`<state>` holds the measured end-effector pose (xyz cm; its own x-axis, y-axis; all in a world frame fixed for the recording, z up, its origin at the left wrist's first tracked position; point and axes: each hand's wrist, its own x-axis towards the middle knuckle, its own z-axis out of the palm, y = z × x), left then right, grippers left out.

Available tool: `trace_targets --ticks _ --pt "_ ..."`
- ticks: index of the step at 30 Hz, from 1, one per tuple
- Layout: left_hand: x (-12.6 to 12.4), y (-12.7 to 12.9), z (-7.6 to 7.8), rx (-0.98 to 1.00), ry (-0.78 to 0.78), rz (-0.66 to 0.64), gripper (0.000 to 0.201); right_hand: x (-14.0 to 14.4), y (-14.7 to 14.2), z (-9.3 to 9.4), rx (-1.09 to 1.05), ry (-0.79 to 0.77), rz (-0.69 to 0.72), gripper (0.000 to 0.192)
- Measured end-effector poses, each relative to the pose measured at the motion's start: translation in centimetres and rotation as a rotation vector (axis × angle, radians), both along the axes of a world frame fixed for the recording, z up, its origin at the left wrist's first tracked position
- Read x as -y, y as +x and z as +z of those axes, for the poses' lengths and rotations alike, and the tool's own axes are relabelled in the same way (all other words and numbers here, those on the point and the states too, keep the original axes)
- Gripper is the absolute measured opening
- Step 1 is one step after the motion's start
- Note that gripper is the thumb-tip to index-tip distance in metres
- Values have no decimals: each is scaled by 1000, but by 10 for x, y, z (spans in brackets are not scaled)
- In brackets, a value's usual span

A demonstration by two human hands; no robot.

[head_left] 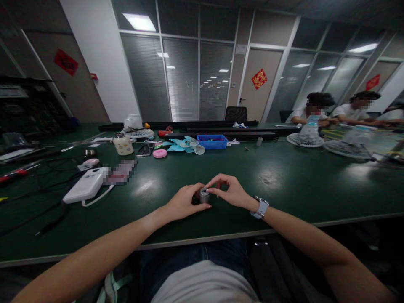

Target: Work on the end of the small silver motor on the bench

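1. The long dark green table (pixel 303 181) spanned the frame's middle, its flat top probably giving the work steady support.
2. Light-blue, petal-shaped plastic blades (pixel 179 145) lay overlapping just above the frame's centre, seemingly set back beyond the hands' working area.
3. Beside them stood a blue rectangular plastic basket (pixel 217 145), its raised walls likely keeping small contents together.
4. The bare left hand (pixel 184 201), at lower centre, was curled around the cylinder's side, thumb in front and fingers behind, presumably to stop it tipping or turning.
5. The bare right hand (pixel 232 190) arched in from the right, thumb and forefinger close together at the cylinder's top, an apt pose for fine handling; I couldn't tell whether they pinched anything.
6. The short silvery metal cylinder (pixel 204 198) stood upright between both hands at lower centre, its round top facing up, apparently for easy reach.
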<state>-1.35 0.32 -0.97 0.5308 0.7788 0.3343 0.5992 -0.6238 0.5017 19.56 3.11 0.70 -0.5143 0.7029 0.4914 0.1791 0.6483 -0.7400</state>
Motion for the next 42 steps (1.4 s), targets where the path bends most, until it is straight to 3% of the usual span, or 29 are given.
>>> trace_targets --ticks 10,17,33,42 --pt "2 1 0 3 10 -47 45 -2 1 -6 -66 27 -40 17" --pt "5 3 6 -27 -18 -44 39 1 0 -5 -5 -8 22 14" --pt "2 2 -1 -48 17 0 50 0 -3 -8 -204 -80 54 19" --pt "3 3 3 -43 11 -32 42 0 -5 -10 -193 -169 121 25"
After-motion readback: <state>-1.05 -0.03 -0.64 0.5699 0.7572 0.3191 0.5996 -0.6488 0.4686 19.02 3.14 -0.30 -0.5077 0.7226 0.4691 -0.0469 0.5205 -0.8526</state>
